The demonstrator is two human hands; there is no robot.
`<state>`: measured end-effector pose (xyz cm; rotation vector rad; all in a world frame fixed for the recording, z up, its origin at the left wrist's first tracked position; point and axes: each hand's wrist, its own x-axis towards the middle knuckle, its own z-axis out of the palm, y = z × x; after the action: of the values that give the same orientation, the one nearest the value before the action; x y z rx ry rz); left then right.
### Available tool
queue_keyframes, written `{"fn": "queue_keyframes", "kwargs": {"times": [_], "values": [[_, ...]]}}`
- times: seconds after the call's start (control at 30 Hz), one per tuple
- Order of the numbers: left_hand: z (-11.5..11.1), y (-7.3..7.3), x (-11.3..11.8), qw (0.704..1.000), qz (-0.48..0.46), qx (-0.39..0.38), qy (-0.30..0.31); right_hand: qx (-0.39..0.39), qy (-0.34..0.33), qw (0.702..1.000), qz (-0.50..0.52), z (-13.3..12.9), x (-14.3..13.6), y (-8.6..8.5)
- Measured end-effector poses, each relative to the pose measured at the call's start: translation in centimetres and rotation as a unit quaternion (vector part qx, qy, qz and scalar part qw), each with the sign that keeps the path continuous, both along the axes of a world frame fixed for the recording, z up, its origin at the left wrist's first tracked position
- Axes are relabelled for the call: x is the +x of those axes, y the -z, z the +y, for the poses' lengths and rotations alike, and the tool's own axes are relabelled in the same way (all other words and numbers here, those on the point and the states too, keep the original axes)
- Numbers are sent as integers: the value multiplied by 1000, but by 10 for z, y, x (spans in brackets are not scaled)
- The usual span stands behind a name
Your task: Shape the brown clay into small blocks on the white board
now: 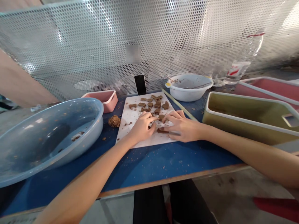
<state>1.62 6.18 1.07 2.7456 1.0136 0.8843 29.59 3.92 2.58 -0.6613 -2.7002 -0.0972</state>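
My left hand [143,127] is on the white board [124,133], its fingers curled and its thumb near the index finger. A small dark bit shows between them, too hidden to name. My right hand [183,127] faces it, with its fingertips at a brown clay-like piece [161,117]. Under that hand's fingers lies a thin flat tool [174,133] with a brown-smeared end, apparently held against the palm. Several small shaped brown pieces [150,105] stand in loose rows on the board beyond my hands, among crumbs.
A brown lump [114,121] sits left of the board, beside a big blue basin [93,124] and a pink box [109,104]. Behind stands a phone [140,84]. To the right are a stick [179,105], a white basin [190,95], a green bin [243,124] and a bottle [243,62].
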Motion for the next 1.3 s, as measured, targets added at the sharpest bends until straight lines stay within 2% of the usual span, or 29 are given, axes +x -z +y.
{"fn": "queue_keyframes", "kwargs": {"times": [0.1,0.43,0.57,0.7,0.87,1.13,1.2,1.3], "values": [[2,5,-1,1000,2,20,-3,4,-30,999,13,5,4,-1],[-1,7,-3,1000,-8,18,-1,-9,-41,999,30,9,7,-3],[-1,9,-4,1000,-19,15,-4,-21,-49,998,-14,13,9,-1],[0,10,-5,1000,-25,9,-7,-8,-66,998,21,17,12,0],[0,9,-4,999,-35,3,-7,-19,-78,997,-15,18,13,0],[3,14,-4,1000,-26,-1,-2,26,-96,995,1,20,13,1],[3,14,-4,1000,-25,2,1,44,-74,996,30,19,11,3],[3,14,-3,1000,-22,2,6,49,-3,997,57,17,6,10]]}}
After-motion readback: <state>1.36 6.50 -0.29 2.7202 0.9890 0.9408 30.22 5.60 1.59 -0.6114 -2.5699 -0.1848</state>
